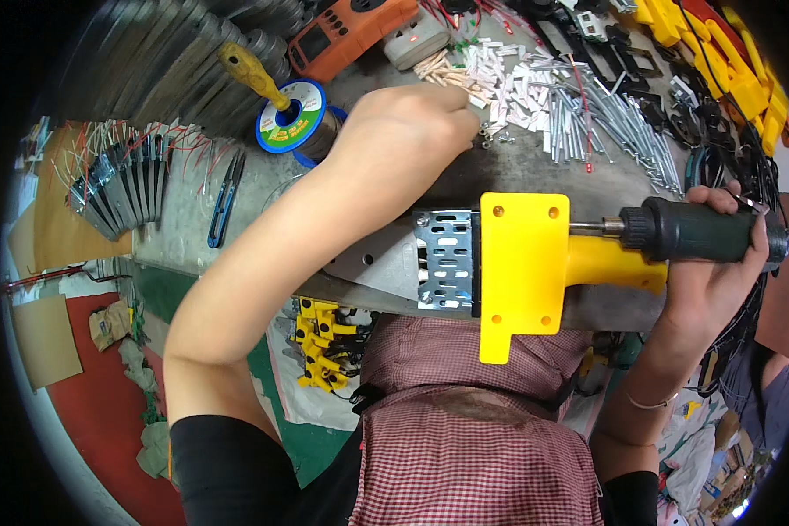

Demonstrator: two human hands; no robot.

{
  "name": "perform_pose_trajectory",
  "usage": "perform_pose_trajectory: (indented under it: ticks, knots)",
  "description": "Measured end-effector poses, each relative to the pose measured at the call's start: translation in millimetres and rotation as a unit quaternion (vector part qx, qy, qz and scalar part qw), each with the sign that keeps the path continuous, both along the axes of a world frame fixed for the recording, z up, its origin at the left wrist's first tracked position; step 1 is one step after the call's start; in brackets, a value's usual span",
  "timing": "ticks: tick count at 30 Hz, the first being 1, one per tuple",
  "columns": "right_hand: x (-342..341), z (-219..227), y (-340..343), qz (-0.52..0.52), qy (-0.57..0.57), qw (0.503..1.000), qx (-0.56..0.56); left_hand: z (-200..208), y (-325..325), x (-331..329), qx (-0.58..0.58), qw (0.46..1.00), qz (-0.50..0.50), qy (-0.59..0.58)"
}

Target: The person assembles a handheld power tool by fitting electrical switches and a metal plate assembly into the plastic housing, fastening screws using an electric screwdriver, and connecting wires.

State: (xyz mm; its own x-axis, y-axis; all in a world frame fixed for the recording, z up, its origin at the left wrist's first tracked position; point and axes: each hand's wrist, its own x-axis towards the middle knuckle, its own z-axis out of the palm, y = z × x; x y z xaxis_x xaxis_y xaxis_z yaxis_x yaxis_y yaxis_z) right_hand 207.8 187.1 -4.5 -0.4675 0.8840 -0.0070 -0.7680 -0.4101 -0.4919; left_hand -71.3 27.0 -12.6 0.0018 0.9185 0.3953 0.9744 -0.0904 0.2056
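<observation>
My right hand [714, 254] is closed around a dark green electric screwdriver [688, 230]. Its metal bit points left, reaching the right edge of a yellow plastic plate with corner holes [524, 263]. That plate belongs to a tool with a yellow handle [618, 263], a perforated metal guard [447, 260] and a grey flat metal blade [381, 263], lying at the bench's near edge. My left hand [412, 127] reaches over the bench, fingers curled together beside a few small metal screws [500, 137]. Whatever its fingertips hold is hidden behind the hand.
White sleeve-like pieces [508, 83] and long metal rods [579, 114] lie beyond my left hand. A solder spool [294, 118] holds a yellow-handled tool [250, 70]. An orange meter [346, 35] sits behind; yellow handles [728, 61] are piled far right. Black-and-silver strips with wires [118, 188] lie left.
</observation>
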Motion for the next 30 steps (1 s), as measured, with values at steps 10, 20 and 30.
perform_pose_trajectory:
  ticks: [10,20,30]
  knots:
    - [-10.7,-4.2,-2.0,-0.025,-0.030,0.998,0.041,-6.6,4.1,-0.7,0.044,0.993,0.044,0.099]
    - [13.9,7.1,-3.5,-0.017,-0.051,0.997,0.052,-21.8,-99.1,97.1,0.104,0.944,0.163,-0.269]
    - [40.1,-10.2,-59.8,-0.102,-0.003,0.994,0.046,-29.5,-105.4,99.6,0.118,0.941,0.148,-0.279]
